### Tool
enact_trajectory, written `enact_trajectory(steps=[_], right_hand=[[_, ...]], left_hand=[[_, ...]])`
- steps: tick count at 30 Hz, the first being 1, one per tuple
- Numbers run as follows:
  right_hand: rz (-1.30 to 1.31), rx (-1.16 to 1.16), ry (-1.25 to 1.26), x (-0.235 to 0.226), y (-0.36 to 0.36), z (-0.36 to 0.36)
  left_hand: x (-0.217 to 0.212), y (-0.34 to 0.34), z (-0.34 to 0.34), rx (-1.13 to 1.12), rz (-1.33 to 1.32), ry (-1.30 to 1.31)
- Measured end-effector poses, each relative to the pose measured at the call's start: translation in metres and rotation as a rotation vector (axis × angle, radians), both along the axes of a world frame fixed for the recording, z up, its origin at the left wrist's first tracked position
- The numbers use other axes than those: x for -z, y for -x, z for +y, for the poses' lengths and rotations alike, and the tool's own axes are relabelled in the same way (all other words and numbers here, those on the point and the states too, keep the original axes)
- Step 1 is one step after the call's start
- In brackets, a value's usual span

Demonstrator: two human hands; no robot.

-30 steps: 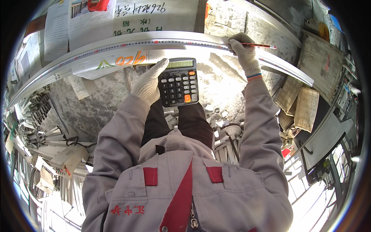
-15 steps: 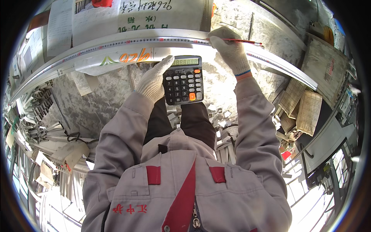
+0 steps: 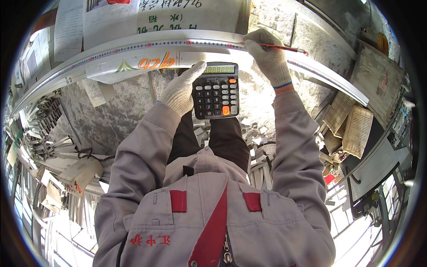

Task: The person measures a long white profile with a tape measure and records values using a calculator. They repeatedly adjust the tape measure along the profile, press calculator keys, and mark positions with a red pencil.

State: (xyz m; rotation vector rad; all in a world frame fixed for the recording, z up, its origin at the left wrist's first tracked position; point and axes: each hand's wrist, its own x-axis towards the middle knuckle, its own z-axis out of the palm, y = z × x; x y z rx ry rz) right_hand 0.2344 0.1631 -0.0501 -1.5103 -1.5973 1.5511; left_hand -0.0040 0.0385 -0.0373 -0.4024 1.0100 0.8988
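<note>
My left hand (image 3: 181,90), in a white knit glove, grips a black desk calculator (image 3: 216,91) by its left side, thumb along the edge by the display. The calculator faces up, with grey, black and orange keys. My right hand (image 3: 267,57), gloved too, holds a red pencil (image 3: 284,47) between its fingers, pointing left. The pencil's left end meets the measuring tape (image 3: 169,43), which stretches along a long pale strip (image 3: 133,51) lying across the far part of the work surface. Whether the tip touches the strip I cannot tell.
Sheets of paper (image 3: 69,31) and a printed sack (image 3: 213,18) lie beyond the strip. Wicker-like baskets (image 3: 357,130) and a grey board (image 3: 378,78) stand at the right. Cut metal profiles (image 3: 46,115) and a box (image 3: 82,173) crowd the left.
Both hands, with the calculator and the pencil, have shifted slightly right in the picture. The grips on both stay the same.
</note>
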Motion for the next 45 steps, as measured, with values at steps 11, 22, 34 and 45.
enact_trajectory(steps=[11, 22, 34, 45], right_hand=[[0.011, -0.019, -0.039, -0.001, 0.001, -0.001], [-0.011, -0.046, -0.013, -0.007, 0.003, 0.001], [-0.011, -0.045, -0.041, -0.004, 0.003, 0.0], [-0.052, -0.055, -0.119, -0.006, 0.005, -0.001]], left_hand=[[0.035, 0.006, -0.033, 0.503, 0.475, -0.464], [0.013, -0.003, -0.01, 0.297, 0.128, 0.004], [0.009, -0.006, -0.005, 0.088, 0.028, 0.116], [0.006, -0.004, -0.002, 0.08, -0.015, 0.096]])
